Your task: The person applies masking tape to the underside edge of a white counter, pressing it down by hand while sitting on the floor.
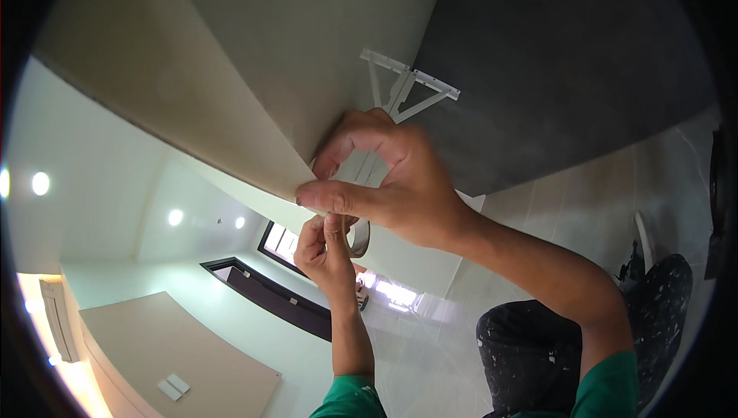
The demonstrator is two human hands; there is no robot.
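Note:
My right hand (400,172) reaches up from the lower right. Its thumb and bent fingers close around the tip of a beige panel's edge (223,103). Whether a strip of tape lies under the thumb cannot be made out. Just below, my left hand (327,253) is closed with its thumb up, next to the right thumb. Held in it is a ring-shaped roll of tape (360,240), partly hidden by the fingers. Behind the right hand, a white folding metal bracket (407,84) joins the grey underside of the panel (307,26) to a dark grey upright surface (538,57).
My knees (530,356) in dark, paint-spotted trousers are bent at the lower right above a glossy tiled floor (430,333). A dark-framed opening (269,295) and a beige wall panel with white switches (174,387) stand to the left. Ceiling lights (41,183) shine at far left.

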